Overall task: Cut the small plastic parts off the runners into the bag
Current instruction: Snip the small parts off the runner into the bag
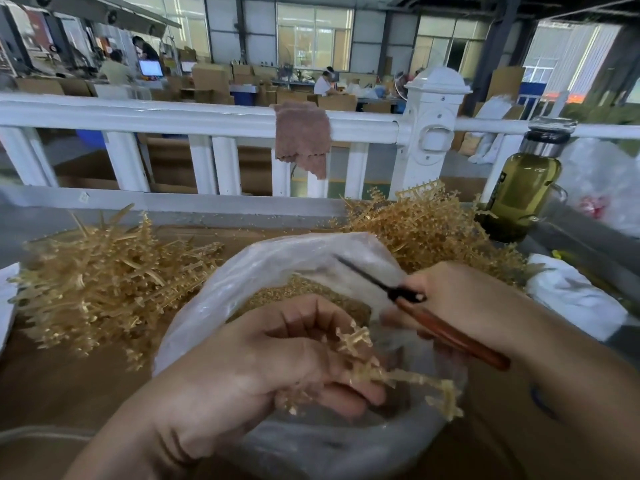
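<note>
Now, mid-cycle over the bag (221, 282). Your left hand (277, 362) grips one runner (388, 374), with fingers and thumb curled round its near end. The runner's long axis goes from those fingers out to your right and slightly toward you. Its free end, with small parts on it, hangs over the bag's near rim. A short branch sticks up from it toward the cutter.

Your right hand (464, 299) is wrapped round the cutter (446, 332). The red handles run back toward your wrist. The dark blades point up and left, away from you, over the heap of cut parts (304, 292) inside the bag. The blades are blurred and read as one thin line; you cannot tell from this whether they are closed or a little apart.

Key relation: the blades point away from the runner. It lies nearer you and lower than the blade tips, just beside the handles. Judgement: for the next cut, either swing the tips back and down to the branch or lift the runner up into them. Your right hand is the nearer one to the free end.

Right pile (426, 233) and left pile (104, 282) of runners flank the bag; which one is already stripped is unclear.

Risk: your left fingertips sit close to where the blades must arrive
</note>
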Tool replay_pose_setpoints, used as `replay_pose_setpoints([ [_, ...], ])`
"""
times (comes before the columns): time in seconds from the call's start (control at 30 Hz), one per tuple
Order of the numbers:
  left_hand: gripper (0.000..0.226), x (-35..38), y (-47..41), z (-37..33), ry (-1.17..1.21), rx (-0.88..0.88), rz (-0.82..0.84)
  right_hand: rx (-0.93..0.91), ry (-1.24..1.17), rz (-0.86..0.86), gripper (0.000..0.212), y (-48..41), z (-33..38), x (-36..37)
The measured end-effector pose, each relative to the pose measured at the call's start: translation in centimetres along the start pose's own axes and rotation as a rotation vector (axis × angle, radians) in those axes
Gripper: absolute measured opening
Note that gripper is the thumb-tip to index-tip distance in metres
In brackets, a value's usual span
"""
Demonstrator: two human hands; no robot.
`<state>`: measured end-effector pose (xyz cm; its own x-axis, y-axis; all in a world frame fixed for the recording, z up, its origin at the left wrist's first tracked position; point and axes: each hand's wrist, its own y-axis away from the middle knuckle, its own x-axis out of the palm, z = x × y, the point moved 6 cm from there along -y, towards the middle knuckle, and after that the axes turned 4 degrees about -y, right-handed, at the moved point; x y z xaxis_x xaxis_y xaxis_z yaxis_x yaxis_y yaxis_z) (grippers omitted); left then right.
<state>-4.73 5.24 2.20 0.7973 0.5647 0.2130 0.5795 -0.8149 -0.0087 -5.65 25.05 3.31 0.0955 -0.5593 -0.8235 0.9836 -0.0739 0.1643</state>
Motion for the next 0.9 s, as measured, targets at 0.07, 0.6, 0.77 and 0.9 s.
replay_pose_setpoints([
  [0.07, 0.04, -0.2, -0.1, 0.1, -0.022, 0.017, 0.001, 0.012, 0.024, -0.113, 0.023, -0.3, 0.0, -1.2],
  [0.6, 0.015, -5.1, 0.3, -0.1, -0.051, 0.057, -0.583, -0.069, 0.266, -0.098, 0.03, 2.0, -1.1, -1.1],
  [0.77, 0.021, -5.7, 0.6, -0.8, -0.259, 0.217, -0.748, 0.011, 0.381, -0.098, 0.02, 2.5, -1.7, -1.2],
  [0.9, 0.015, -5.3, 1.1, -1.6, -0.429, 0.359, -0.865, 0.016, 0.428, -0.315, 0.02, 2.8, -1.7, -2.4],
])
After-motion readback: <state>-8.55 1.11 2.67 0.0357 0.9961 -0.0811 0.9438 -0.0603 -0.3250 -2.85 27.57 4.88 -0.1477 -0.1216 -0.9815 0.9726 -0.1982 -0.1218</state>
